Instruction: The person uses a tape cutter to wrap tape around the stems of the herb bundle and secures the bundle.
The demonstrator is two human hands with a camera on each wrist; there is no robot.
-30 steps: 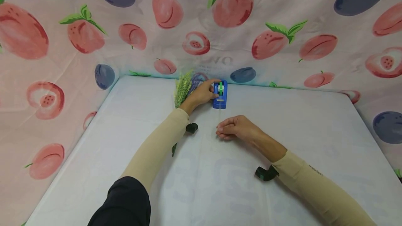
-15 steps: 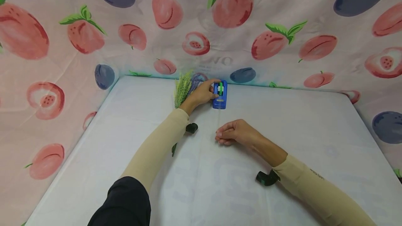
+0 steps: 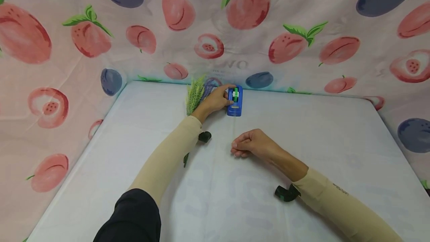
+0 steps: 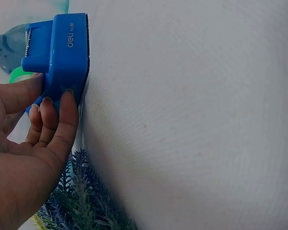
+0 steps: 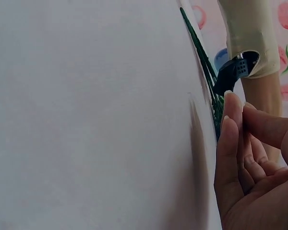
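A blue tape dispenser (image 3: pixel 235 112) with a green tape core stands near the back edge of the table. My left hand (image 3: pixel 213 102) grips it from the left; in the left wrist view the thumb and fingertips hold the dispenser's body (image 4: pixel 69 48). From its front, a faint clear strip of tape (image 3: pixel 234 124) runs toward my right hand (image 3: pixel 255 144). That hand pinches the strip's end between thumb and fingers, low over the table. The right wrist view shows the thumb against the forefinger, the tape itself barely visible there.
Artificial flower sprigs, yellow-green (image 3: pixel 195 94) and purple-blue (image 4: pixel 81 196), lie beneath and beside the left forearm. Their dark green stems (image 5: pixel 197 45) poke out past the sleeve. Black camera mounts (image 3: pixel 287 193) hang at both wrists. A fruit-print curtain (image 3: pixel 141 62) borders the white table (image 3: pixel 319 130).
My right hand has drawn back slightly toward me, away from the dispenser, with the tape's end. The left hand and dispenser have stayed put.
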